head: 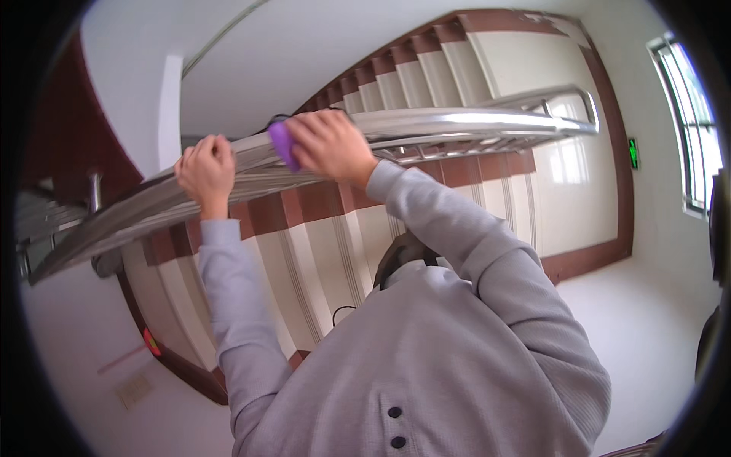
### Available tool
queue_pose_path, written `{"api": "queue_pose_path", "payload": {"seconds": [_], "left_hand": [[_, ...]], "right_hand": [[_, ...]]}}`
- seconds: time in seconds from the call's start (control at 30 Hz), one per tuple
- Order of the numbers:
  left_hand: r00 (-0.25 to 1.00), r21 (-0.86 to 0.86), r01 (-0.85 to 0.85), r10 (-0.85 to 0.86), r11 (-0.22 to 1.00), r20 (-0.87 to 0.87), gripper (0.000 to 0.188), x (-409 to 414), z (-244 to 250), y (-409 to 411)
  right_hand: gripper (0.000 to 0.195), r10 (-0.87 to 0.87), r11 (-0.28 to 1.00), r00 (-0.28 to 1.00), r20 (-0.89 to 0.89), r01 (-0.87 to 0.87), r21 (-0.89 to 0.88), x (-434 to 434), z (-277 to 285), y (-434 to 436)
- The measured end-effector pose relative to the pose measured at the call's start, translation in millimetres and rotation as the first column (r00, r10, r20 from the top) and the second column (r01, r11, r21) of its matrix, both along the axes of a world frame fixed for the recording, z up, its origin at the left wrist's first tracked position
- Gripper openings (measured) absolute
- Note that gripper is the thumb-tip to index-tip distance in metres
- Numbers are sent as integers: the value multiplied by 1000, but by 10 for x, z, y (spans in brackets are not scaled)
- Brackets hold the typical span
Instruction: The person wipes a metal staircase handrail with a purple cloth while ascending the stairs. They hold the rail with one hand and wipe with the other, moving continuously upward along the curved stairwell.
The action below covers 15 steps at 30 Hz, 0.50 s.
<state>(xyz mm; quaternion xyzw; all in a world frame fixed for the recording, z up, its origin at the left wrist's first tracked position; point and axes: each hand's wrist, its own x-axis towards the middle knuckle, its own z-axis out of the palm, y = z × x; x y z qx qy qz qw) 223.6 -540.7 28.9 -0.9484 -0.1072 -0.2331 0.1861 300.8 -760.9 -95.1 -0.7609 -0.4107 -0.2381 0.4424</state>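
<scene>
A polished metal handrail [445, 121] runs across the stairwell in front of me. My left hand [207, 171] is curled over its top, fingers bent around the tube. Farther right along the same rail, my right hand [334, 143] presses a purple cloth or sponge [282, 144] against the metal. The purple thing pokes out on the left side of that hand; the rest is hidden under the palm and fingers. Behind my right hand a small dark object [278, 121] shows at the rail's far side, too covered to identify.
Beneath the rail, pale stair treads [297, 285] with red-brown edging descend beside me. Another flight [400, 74] lies beyond the rail. A landing [577, 211] spreads at right, near a barred window [688, 123] and a green lit exit sign [633, 153].
</scene>
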Motion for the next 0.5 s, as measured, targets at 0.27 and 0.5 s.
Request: {"api": "queue_pose_path", "payload": {"seconds": [0.27,0.5], "left_hand": [[988,0,-143,143,990,-60,37,-62,-37,-67],[998,-9,-69,69,998,15,36,-3,-40,-45]], "right_hand": [[31,-132,961,912,-388,22,-275,322,-134,-562],[31,-61,998,996,-66,59,-28,-95,60,103]]}}
